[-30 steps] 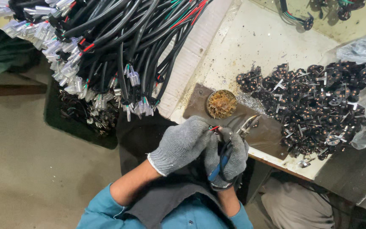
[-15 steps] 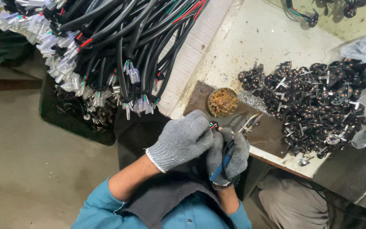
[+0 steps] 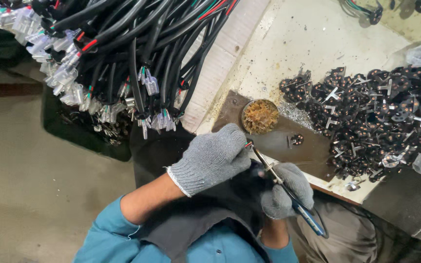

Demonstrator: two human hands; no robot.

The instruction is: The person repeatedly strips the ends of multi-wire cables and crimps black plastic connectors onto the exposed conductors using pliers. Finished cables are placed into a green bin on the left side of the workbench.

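The left hand point(image 3: 214, 158), in a grey knit glove, is pinching a small piece with red and green wire ends point(image 3: 248, 144) at its fingertips. The fingers are closed tight around it. The right hand point(image 3: 284, 191), also in a grey glove, is gripping the blue handle of a soldering iron point(image 3: 288, 192). Its fingers are wrapped all the way round the handle. The thin metal tip is pointing up and is touching the wire ends, right at the left fingertips.

Just past the fingertips, a round tin of brass cleaning wool point(image 3: 259, 116) is sitting on a brown board point(image 3: 274, 141). Further to the right of the right hand, a big pile of small black plug parts point(image 3: 376, 122) is lying on the pale workbench point(image 3: 313, 44). Above the left hand, a thick bundle of black cables point(image 3: 123, 53) with clear plastic ends is hanging down.

To do this well, I think both hands should be staying very still. The tip should be touching only the wire ends, not the glove. The left fingers should be holding close to the joint, but back from the hot tip.
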